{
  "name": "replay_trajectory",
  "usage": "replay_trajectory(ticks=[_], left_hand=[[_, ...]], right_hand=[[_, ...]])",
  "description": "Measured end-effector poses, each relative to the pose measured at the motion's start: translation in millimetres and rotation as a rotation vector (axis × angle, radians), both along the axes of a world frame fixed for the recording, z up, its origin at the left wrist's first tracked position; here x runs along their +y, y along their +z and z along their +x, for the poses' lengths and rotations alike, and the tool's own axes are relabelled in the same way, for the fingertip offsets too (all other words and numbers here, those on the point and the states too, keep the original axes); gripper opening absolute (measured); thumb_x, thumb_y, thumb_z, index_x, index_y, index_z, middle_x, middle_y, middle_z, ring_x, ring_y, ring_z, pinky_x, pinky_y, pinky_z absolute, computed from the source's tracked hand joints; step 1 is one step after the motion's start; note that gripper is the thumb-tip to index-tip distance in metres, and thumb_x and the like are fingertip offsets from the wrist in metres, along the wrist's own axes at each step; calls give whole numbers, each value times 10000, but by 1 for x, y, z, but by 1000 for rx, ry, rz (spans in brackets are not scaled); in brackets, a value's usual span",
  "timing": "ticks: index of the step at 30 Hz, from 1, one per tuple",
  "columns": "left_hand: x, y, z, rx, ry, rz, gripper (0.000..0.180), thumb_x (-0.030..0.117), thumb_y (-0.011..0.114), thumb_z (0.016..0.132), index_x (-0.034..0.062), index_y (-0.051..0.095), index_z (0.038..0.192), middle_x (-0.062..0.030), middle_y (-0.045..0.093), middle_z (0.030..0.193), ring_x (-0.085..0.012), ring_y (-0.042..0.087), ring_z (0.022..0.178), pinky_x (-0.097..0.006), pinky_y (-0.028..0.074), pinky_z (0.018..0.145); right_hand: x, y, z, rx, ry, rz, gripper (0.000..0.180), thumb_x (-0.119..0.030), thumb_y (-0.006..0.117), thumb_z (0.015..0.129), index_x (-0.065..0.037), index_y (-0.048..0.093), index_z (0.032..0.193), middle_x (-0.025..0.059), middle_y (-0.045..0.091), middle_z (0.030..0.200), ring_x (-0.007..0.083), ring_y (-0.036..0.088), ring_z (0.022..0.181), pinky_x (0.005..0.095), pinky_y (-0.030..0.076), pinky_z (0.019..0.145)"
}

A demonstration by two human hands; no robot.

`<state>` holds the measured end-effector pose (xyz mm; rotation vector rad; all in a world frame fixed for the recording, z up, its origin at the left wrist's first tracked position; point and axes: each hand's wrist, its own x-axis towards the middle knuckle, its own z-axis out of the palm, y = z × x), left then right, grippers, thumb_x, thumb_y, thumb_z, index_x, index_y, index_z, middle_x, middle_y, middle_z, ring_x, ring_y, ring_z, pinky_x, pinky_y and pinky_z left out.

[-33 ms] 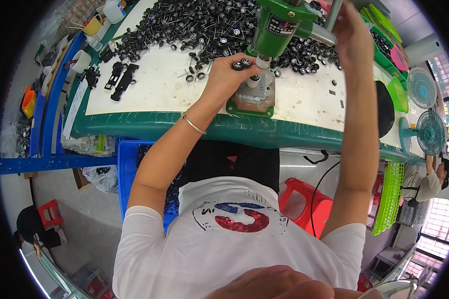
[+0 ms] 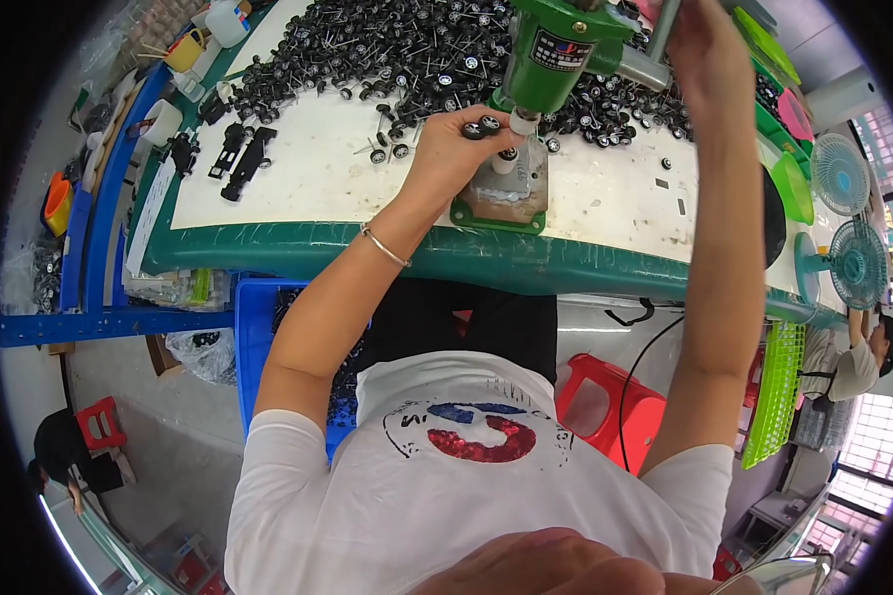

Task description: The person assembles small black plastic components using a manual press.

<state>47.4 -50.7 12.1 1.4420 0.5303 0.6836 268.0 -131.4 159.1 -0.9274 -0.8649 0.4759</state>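
Note:
My left hand (image 2: pixel 448 149) is closed, its fingertips pinching a small black toy wheel pair (image 2: pixel 480 129) with silver hubs, just left of the ram of a green hand press (image 2: pixel 551 59). Below the fingertips, another small wheel (image 2: pixel 507 155) sits on a pale post above the press's metal base (image 2: pixel 511 203). My right hand (image 2: pixel 706 59) is raised at the top, beside the metal press lever (image 2: pixel 663 32). Motion blurs it and the upper edge cuts off its fingers, so I cannot tell whether it touches the lever.
A heap of black wheels on axles (image 2: pixel 387 50) covers the back of the white table (image 2: pixel 318 188). Black toy chassis (image 2: pixel 246 164) lie at left. A blue bin (image 2: pixel 253 347) stands by my lap, a red stool (image 2: pixel 615 407) at right. Fans (image 2: pixel 856 263) and another person (image 2: pixel 853 362) are farther right.
My right hand and forearm have shifted slightly to the right, away from the press. The left hand, the wheel pair and the lever look unchanged.

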Motion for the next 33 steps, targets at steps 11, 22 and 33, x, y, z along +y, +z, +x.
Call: replay_trajectory(ticks=[11,22,33], left_hand=[[0,1,-1,36,-10,134,150,103,751,781,52,720,919,-26,695,770,-65,609,664,-237,492,613],[0,-3,-6,42,5,184,154,95,742,786,29,714,923,-17,689,780,-77,612,690,-236,492,644],[-9,-13,-1,-98,40,47,283,80,747,784,44,708,1062,-23,696,861,-64,599,708,-228,503,663]], right_hand=[[23,62,-52,15,-278,56,209,-243,571,938,-91,511,807,-80,335,570,27,247,401,195,168,347],[-17,30,-53,-225,-72,505,259,-234,535,899,-101,464,687,-34,323,533,78,252,417,238,213,398],[-19,32,-97,-302,-411,470,335,-167,463,834,-107,284,558,-11,203,488,94,135,430,271,132,427]])
